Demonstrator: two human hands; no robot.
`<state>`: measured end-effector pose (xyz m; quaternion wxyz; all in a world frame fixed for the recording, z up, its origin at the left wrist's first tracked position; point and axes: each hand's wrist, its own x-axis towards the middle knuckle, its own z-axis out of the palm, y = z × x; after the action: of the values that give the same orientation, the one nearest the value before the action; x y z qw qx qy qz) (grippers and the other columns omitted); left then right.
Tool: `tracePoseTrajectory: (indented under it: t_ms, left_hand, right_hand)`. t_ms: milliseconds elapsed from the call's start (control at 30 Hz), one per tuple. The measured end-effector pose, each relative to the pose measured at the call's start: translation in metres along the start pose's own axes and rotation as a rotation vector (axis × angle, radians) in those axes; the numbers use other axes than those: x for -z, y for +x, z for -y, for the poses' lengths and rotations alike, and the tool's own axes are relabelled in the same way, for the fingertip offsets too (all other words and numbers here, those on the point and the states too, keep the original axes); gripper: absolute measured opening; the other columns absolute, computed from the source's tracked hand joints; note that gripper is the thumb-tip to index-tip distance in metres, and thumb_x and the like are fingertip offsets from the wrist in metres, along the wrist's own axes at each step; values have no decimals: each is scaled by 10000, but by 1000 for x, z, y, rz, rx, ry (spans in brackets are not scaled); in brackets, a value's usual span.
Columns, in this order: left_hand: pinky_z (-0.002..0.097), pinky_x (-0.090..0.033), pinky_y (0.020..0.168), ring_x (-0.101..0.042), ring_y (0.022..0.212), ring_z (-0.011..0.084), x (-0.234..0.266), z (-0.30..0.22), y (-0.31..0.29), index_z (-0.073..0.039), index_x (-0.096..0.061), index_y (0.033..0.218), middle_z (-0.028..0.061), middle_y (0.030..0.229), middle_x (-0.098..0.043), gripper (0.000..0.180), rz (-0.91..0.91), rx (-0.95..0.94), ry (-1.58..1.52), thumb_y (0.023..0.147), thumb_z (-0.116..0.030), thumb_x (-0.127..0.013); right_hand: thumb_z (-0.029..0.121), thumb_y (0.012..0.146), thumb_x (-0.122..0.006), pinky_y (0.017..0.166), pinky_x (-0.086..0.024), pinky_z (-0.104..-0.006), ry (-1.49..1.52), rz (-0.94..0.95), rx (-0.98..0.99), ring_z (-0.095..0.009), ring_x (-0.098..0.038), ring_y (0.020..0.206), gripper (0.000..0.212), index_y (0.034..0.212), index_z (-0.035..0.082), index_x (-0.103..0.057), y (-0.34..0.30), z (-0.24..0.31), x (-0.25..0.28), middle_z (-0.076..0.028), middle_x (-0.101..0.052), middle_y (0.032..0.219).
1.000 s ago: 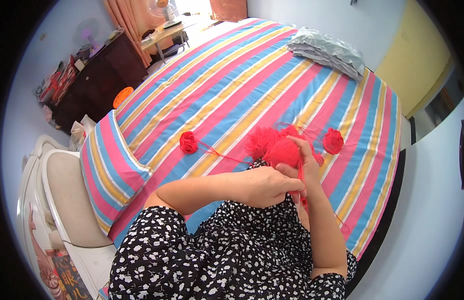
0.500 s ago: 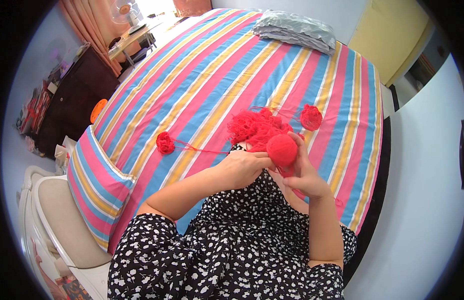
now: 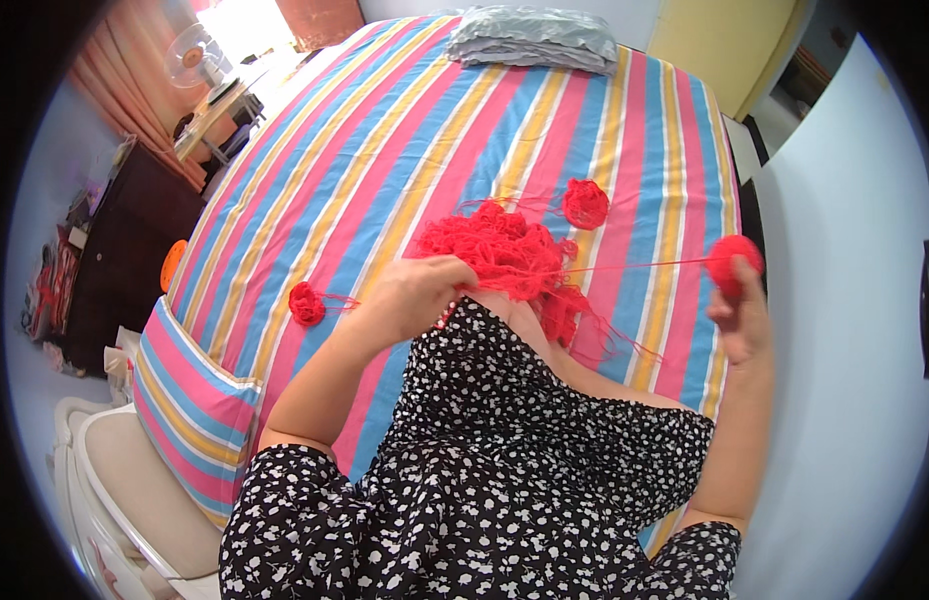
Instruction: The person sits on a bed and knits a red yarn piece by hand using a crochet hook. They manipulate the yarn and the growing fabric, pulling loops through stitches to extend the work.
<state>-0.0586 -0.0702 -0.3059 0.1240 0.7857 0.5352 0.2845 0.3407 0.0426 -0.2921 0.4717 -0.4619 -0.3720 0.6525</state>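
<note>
Out to the right, my right hand grips a round ball of red yarn. A taut red strand runs from the ball leftward to a loose, tangled heap of red yarn at my lap. My left hand has its fingers curled closed on the heap's left edge; the tips are partly hidden. A small red yarn bundle lies left of that hand, trailing threads toward it. Another red bundle rests just beyond the heap.
All this is on a bed with a striped cover. A striped pillow leans against the pale headboard at left. Folded grey bedding sits at the far end. A fan and a dark cabinet stand beyond the left side.
My right hand has carried the yarn ball away to the right, drawing out a strand. My left hand has shifted slightly left, apart from the ball. The view has turned a little.
</note>
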Motion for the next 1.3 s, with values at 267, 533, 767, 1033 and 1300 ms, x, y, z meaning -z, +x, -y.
tracePoseTrajectory:
  t_ms: [267, 533, 767, 1033, 1300]
  left_hand:
    - [192, -339, 447, -387, 489, 42, -5, 38, 15, -9, -590, 914, 49, 781, -605, 287, -191, 450, -870, 761, 73, -361]
    - [170, -322, 457, -347, 490, 20, 0, 33, 37, 8, -567, 1053, 93, 999, -630, 338, -339, 454, -1200, 766, 59, -397]
    - [170, -308, 450, -310, 483, 11, -2, 15, 38, 12, -549, 1088, 118, 1049, -608, 329, -308, 436, -1242, 800, 56, -397]
    - [171, -316, 451, -310, 481, 23, 7, 5, 36, 12, -542, 1092, 123, 1047, -596, 340, -247, 430, -1229, 798, 75, -382]
    - [171, -311, 451, -320, 490, 28, 25, 9, 25, 10, -542, 1091, 137, 1037, -598, 333, -327, 419, -1281, 802, 77, -390]
  right_hand:
    - [171, 840, -641, 891, -525, -341, 468, -342, 550, -283, -529, 1098, 412, 1122, -84, -482, -65, 91, 212, -177, -552, 1113]
    - [203, 801, -681, 832, -484, -270, -165, -1357, 841, -163, -580, 963, 320, 1031, -2, -596, -144, 104, 346, -79, -616, 1018]
    - [269, 713, -747, 812, -461, -324, -1017, -791, 400, -205, -568, 860, 559, 1144, 19, -493, -28, -29, 284, -84, -581, 1000]
    - [216, 621, -739, 991, -356, -398, -1956, -123, -112, -320, -447, 1133, 625, 1182, 90, -494, 25, -166, 135, -137, -505, 1195]
    - [232, 793, -597, 894, -438, -370, -1120, 277, 202, -318, -562, 1009, 462, 1207, 48, -507, 52, -166, -56, -178, -581, 1121]
